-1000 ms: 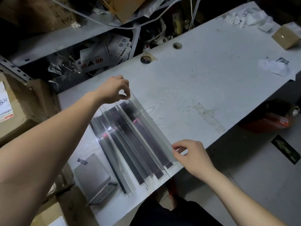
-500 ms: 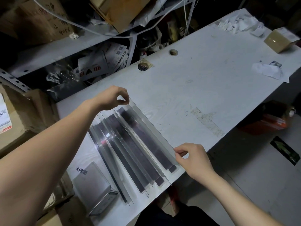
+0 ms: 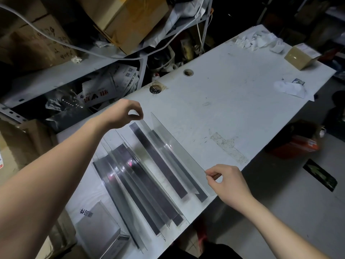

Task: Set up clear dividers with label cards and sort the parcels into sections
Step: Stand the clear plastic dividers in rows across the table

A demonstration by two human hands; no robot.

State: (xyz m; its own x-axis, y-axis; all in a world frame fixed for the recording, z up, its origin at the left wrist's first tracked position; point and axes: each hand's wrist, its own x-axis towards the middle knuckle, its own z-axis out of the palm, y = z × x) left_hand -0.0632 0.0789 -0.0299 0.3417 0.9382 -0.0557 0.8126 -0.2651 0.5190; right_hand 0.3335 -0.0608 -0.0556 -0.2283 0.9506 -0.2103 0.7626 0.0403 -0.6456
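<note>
Drawn rightward off the stack (image 3: 134,174) near the surface's (image 3: 233,101) front-left corner, the clear divider (image 3: 179,156) is pinched at either end by left fingers (image 3: 140,114) and right fingers (image 3: 214,173); best kept level and set down square.

Right hand (image 3: 226,181) pinches near top edge of outer divider (image 3: 179,152), clear panel upright on white table (image 3: 224,101), dark strip along its base. Left hand (image 3: 127,114) pinches far top corner of a clear panel just beside it, apparently inner divider (image 3: 158,159). Both stand apart from stack of dividers (image 3: 134,184) lying to the left. Clear box (image 3: 99,230) at near left corner. Far right: small cardboard box (image 3: 300,56), crumpled paper (image 3: 291,88).
</note>
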